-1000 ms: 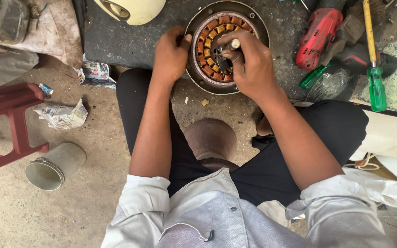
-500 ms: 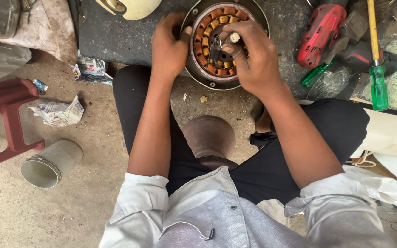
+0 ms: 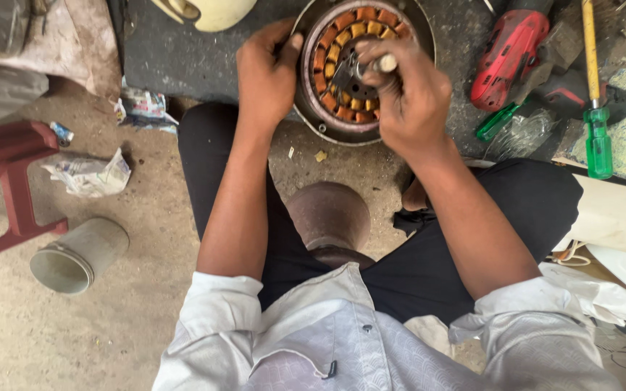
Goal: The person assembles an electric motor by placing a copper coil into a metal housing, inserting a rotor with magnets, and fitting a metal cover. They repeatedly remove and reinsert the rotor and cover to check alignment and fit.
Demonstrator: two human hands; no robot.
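Note:
A round metal motor stator (image 3: 342, 43) with a ring of orange and copper windings lies on a dark mat (image 3: 182, 58) on the floor in front of me. My left hand (image 3: 268, 72) grips the stator's left rim. My right hand (image 3: 407, 94) is closed around a tool handle (image 3: 384, 64) with a pale rounded end, held over the middle of the windings. The tool's tip is hidden by my fingers.
A red power drill (image 3: 510, 54), a green-handled screwdriver (image 3: 597, 137) and clear plastic lie at the right. A brown metal dome (image 3: 327, 213) sits between my legs. A grey can (image 3: 77, 255), crumpled paper (image 3: 88, 174) and a red stool (image 3: 9, 181) are at the left.
The view has shifted slightly. My right hand has turned a little over the stator's centre with the tool; my left hand stays on the rim.

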